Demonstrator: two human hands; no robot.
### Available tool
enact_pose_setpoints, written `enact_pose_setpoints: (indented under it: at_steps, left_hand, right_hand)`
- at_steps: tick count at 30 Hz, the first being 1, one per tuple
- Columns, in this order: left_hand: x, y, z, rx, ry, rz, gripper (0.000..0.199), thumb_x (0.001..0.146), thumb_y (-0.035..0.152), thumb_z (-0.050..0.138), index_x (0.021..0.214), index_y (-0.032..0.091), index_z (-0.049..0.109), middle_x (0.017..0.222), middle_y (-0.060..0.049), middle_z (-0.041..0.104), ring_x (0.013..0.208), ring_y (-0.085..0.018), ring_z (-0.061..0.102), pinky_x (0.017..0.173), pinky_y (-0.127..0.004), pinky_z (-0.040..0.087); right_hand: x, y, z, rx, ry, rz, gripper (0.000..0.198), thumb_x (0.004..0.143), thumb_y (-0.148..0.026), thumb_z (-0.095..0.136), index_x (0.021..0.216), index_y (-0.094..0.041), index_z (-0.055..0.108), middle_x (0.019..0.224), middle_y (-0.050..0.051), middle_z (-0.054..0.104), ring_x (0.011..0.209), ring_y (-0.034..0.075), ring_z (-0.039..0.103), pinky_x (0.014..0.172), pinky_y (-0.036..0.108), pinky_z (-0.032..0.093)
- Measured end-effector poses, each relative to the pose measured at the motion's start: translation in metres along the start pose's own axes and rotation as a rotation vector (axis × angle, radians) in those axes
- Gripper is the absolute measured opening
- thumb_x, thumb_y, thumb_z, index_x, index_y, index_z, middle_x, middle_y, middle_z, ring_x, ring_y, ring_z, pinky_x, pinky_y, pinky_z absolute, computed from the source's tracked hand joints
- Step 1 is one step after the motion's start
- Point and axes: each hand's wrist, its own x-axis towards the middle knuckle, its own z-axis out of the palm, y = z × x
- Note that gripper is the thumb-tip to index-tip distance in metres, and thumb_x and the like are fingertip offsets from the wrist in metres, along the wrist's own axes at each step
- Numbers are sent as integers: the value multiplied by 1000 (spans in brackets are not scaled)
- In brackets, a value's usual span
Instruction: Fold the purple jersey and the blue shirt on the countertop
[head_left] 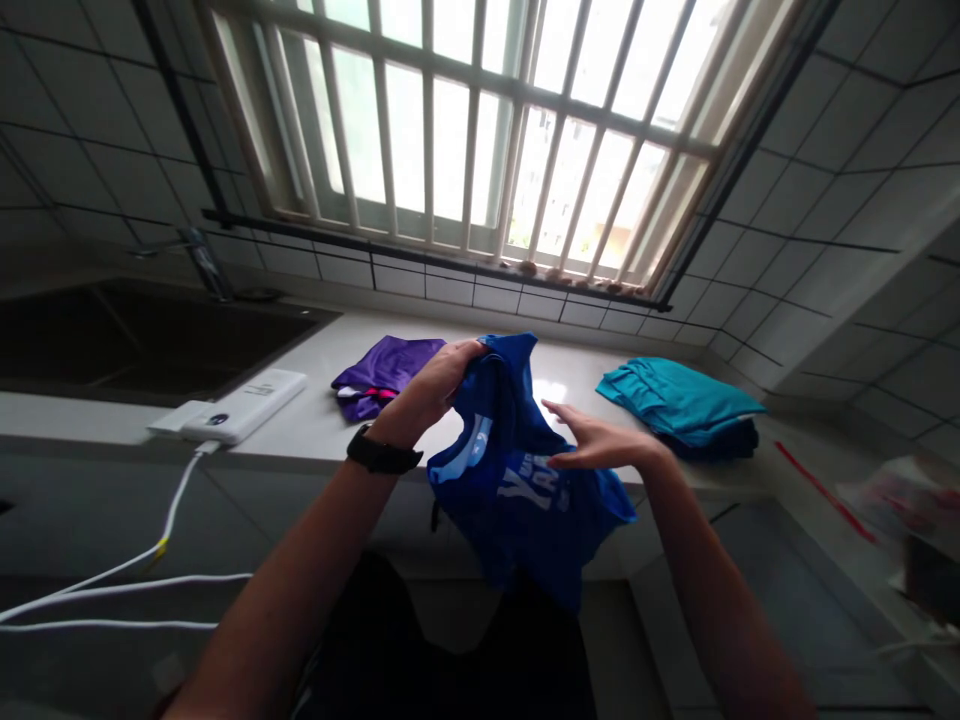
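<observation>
Blue shirt (536,520), white lettering, hanging at the worktop's (296,435) near edge, centre. Left hand (439,385) pinches its upper far part. Right hand (600,437) spread, thumb apart from fingers, over the shirt's right side; contact unclear. Worktop: purple cloth (394,362) left, folded teal cloth (667,395) right, white power bank (259,402) farther left beside dark sink (165,340). Barred window (474,150) beyond, tiled wall (802,215) around.

Soft, creased cloth is seen in the blue shirt (517,520), on which smooth-looking pale lettering (534,482) is carried. A slight satin sheen is shown by the purple cloth (394,362), a matter finish by the teal cloth (675,393). Window light is mirrored by the smooth, glossy worktop (315,430). Smooth plastic is suggested by the white device (255,405), shiny metal by the tap (206,262).
</observation>
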Motion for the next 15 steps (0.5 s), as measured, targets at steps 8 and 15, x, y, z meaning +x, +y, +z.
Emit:
enact_pose_setpoints:
  at_steps: [8,15]
  left_hand:
    - [-6,7,20,218,47,96,23,83,33,74,84,19,56,74,3,61,62,-10,59,53,-18,46]
    - [-7,-23,-10,600,-431,-103,40,66,42,89,89,16,70,86,-7,75,83,-22,73,78,-34,58]
  right_hand:
    - [41,-23,35,445,699,39,50,82,-66,66,81,-16,72,73,2,69,77,22,64,69,32,51]
    - [32,-23,15,911,820,122,57,68,-73,79,87,-20,71,80,3,74,81,24,70,69,32,57]
